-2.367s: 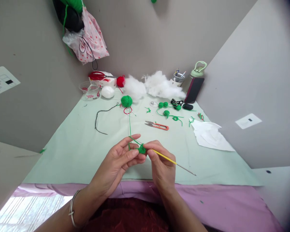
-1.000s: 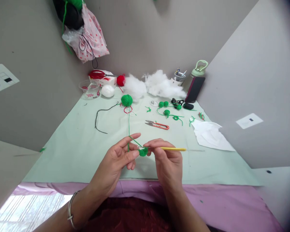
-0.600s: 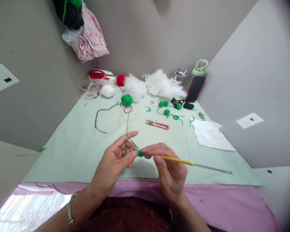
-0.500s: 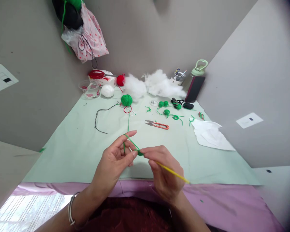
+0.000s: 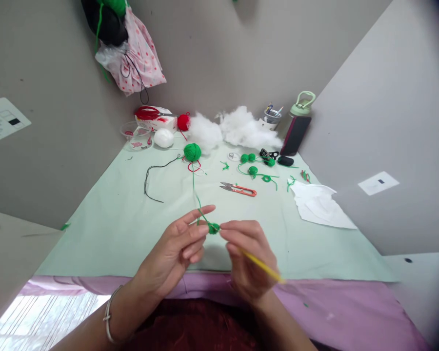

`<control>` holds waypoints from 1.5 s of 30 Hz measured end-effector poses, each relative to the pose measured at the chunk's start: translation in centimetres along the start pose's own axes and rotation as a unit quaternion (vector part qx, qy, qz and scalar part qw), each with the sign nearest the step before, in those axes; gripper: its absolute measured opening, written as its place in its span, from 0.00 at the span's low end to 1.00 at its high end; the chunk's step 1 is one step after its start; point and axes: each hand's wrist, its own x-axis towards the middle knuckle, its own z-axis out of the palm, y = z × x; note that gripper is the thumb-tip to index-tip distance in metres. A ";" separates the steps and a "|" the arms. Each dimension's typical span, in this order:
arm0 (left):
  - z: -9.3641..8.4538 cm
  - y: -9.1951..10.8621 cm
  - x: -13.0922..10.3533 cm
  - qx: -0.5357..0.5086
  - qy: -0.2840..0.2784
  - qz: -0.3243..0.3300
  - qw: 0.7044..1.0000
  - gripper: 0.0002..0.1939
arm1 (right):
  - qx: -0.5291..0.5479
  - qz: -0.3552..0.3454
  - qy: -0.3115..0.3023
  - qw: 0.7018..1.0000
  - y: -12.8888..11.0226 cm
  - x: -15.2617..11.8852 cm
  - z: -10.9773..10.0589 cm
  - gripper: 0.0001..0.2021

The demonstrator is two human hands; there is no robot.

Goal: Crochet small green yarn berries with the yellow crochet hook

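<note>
My left hand (image 5: 177,243) pinches a small green crocheted piece (image 5: 214,228) between thumb and fingers, with green yarn passing over its raised index finger. That yarn runs back to a green yarn ball (image 5: 192,152) on the table. In my right hand (image 5: 250,256) is a crochet hook with a yellow handle (image 5: 263,267), slightly blurred; its tip is at the right side of the green piece. Orange thread snips (image 5: 238,189) lie beyond my hands.
White stuffing (image 5: 247,127), a white ball (image 5: 164,138) and a red ball (image 5: 184,122) stand at the back. Small green balls (image 5: 252,171), a bottle (image 5: 303,103), a phone (image 5: 295,135) and white cloth (image 5: 320,204) are at the right. A black cord (image 5: 146,179) lies left.
My left hand has shifted slightly right and its fingers have curled in more. The green piece is turned so more of it shows, and the hook has tilted a little.
</note>
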 end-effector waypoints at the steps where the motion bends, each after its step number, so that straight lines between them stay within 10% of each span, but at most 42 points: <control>1: 0.0 0.1 0.1 -0.001 0.007 0.010 1.000 0.24 | 0.056 0.046 0.012 0.997 -0.1 0.3 0.0 0.13; 8: 0.4 -0.4 0.0 0.074 0.006 0.065 0.995 0.22 | 0.164 0.149 0.011 0.975 -0.1 1.7 0.6 0.11; 16: 0.0 -0.8 0.3 0.058 0.009 0.058 0.997 0.24 | -0.057 -0.017 -0.027 0.998 -0.1 0.0 0.6 0.19; 25: 0.5 -0.3 0.1 0.081 0.017 0.075 0.994 0.18 | 0.217 0.190 0.031 0.957 0.0 1.8 0.7 0.08; 30: 0.4 -1.2 0.2 0.115 0.029 0.109 0.987 0.20 | 0.118 0.131 0.026 0.984 -0.1 0.8 1.3 0.13; 35: 0.2 -0.9 0.4 0.021 -0.011 -0.004 1.000 0.23 | -0.050 -0.025 0.018 0.998 0.2 -0.3 1.0 0.19; 41: -0.1 0.2 0.5 0.041 0.017 0.031 0.999 0.17 | 0.223 0.226 0.084 0.945 0.4 1.5 0.8 0.09; 45: 0.0 -0.6 0.5 0.117 0.013 0.097 0.988 0.18 | 0.264 0.231 0.053 0.935 0.3 1.6 1.5 0.07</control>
